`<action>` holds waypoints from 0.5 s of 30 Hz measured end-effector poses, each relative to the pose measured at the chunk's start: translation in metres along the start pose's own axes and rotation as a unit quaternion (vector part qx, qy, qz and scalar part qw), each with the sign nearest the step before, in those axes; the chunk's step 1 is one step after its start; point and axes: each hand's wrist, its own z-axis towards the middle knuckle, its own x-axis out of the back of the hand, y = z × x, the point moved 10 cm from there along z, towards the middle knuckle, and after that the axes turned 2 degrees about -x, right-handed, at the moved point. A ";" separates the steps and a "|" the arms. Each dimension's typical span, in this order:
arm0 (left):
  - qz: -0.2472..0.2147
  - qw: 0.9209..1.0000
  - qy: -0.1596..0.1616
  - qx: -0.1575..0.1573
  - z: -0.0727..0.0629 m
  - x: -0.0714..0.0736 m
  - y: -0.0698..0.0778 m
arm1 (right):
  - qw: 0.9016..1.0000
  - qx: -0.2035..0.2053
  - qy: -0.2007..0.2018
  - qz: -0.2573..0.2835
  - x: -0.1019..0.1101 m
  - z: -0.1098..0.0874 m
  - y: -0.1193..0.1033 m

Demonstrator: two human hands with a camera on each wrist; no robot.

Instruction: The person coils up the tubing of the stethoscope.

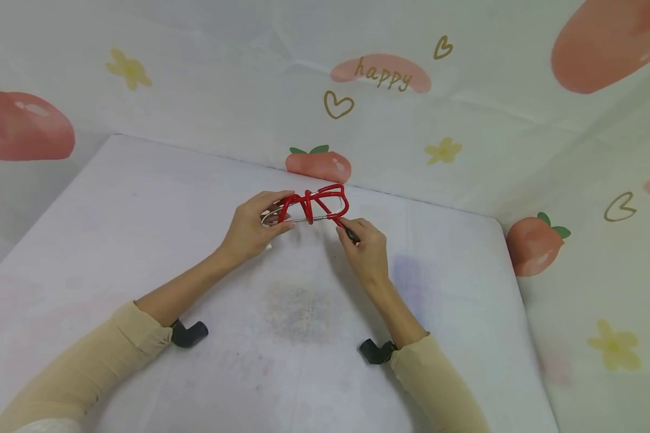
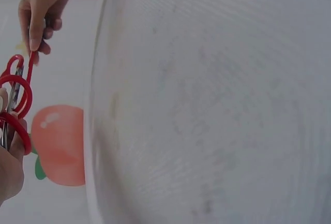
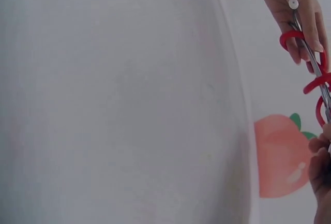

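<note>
A long, thin silver loop (image 1: 297,221) is up off the surface, just above the middle of the head view. Shiny red cord (image 1: 307,207) winds around it, with one end reaching down and right.

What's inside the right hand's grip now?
Part of a black piece shows within the right hand, and red cord runs into its grip. The hand covers the rest, including any join between them.
</note>
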 end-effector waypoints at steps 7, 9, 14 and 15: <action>0.008 1.000 0.007 0.013 0.002 0.003 -0.001 | 0.996 0.064 0.035 0.055 0.010 -0.003 -0.012; 0.009 1.000 0.008 0.015 0.002 0.003 -0.002 | 0.994 0.078 0.037 0.071 0.011 -0.004 -0.014; 0.002 1.000 0.008 0.019 0.003 0.004 -0.002 | 0.988 0.107 0.030 0.104 0.012 -0.007 -0.022; 0.001 1.000 0.008 0.019 0.003 0.004 -0.002 | 0.987 0.110 0.028 0.110 0.013 -0.007 -0.023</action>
